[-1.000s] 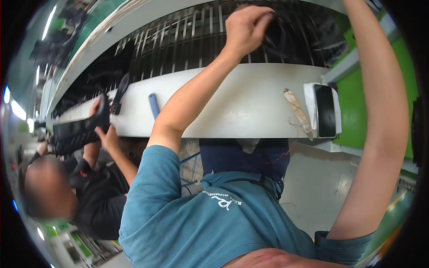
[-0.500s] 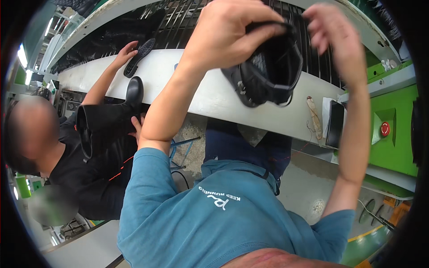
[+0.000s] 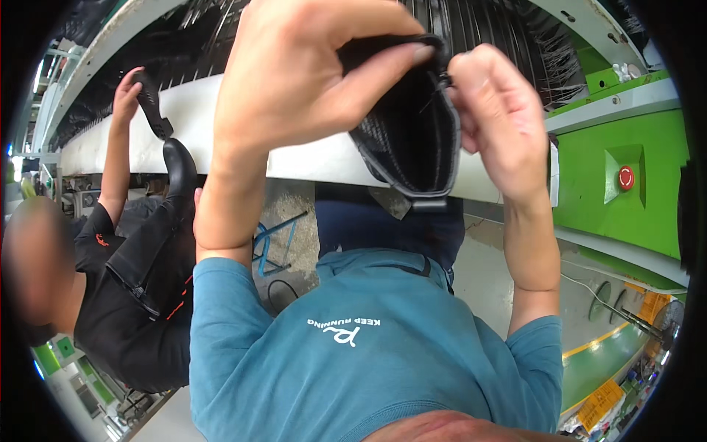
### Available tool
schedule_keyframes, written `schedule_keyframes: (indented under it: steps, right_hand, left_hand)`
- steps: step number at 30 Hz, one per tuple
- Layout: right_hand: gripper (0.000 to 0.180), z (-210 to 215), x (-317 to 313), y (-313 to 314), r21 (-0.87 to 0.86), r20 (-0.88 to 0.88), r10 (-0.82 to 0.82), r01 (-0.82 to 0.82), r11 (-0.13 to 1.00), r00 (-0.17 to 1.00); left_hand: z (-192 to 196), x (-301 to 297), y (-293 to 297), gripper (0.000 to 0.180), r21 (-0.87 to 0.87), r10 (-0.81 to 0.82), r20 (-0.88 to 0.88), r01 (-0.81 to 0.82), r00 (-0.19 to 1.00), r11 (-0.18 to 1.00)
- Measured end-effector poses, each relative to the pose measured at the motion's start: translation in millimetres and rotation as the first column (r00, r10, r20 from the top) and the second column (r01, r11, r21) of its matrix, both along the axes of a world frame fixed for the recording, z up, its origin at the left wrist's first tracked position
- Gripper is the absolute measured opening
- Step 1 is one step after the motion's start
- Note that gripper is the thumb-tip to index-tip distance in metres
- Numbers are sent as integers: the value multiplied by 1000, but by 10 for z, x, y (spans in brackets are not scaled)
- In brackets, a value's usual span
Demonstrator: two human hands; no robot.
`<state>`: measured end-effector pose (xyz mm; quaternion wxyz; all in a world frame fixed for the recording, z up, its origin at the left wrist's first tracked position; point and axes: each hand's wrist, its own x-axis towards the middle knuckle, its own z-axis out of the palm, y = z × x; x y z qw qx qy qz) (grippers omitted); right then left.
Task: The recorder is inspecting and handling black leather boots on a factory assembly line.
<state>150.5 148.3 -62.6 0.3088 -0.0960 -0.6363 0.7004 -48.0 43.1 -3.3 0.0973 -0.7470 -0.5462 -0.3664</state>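
Observation:
A black boot (image 3: 412,140) is held up before me with its opening facing me, showing the dark lining. My left hand (image 3: 294,96) is closed on its upper rim, the thumb inside the opening and the fingers hidden behind the leather. On the opposite side of the opening, my right hand (image 3: 501,110) has its fingers curled and pinched against the boot's edge. What lies between those fingertips is too small and dark to make out.
Below the boot runs a white worktop (image 3: 317,158), with a dark slatted conveyor (image 3: 508,37) behind it. At left a co-worker holds a black sole (image 3: 151,103) and a tall black boot (image 3: 180,169). A green machine panel (image 3: 589,199) with a red button (image 3: 625,177) stands right.
My right hand has come in from the right to the boot's edge. The boot appears farther left and larger, its opening turned more toward me. The co-worker's sole is now raised beside their boot's toe.

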Motion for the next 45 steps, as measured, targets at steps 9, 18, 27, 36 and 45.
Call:
schedule_keyframes:
  steps: [9,18,27,36,45]
  right_hand:
    - [23,-275,-37,270,-76,-41,-57,53,996,998]
    - [15,-1138,-34,175,-60,277,-69,89,994,958]
    - [46,201,230,-249,796,-18,-71,57,603,997]
    - [35,52,695,-609,789,6,-135,78,609,991]
    - [35,4,681,-744,753,-26,-129,104,650,991]
  left_hand:
    - [-145,-215,151,13,45,-247,180,243,952,969]
    - [-223,-98,-62,12,133,-213,325,178,922,975]
    - [-144,140,-523,13,6,45,304,-49,952,999]
    - [-444,128,-1091,14,85,258,683,-426,683,901]
    - [-521,160,-1239,14,109,224,725,-431,651,896]
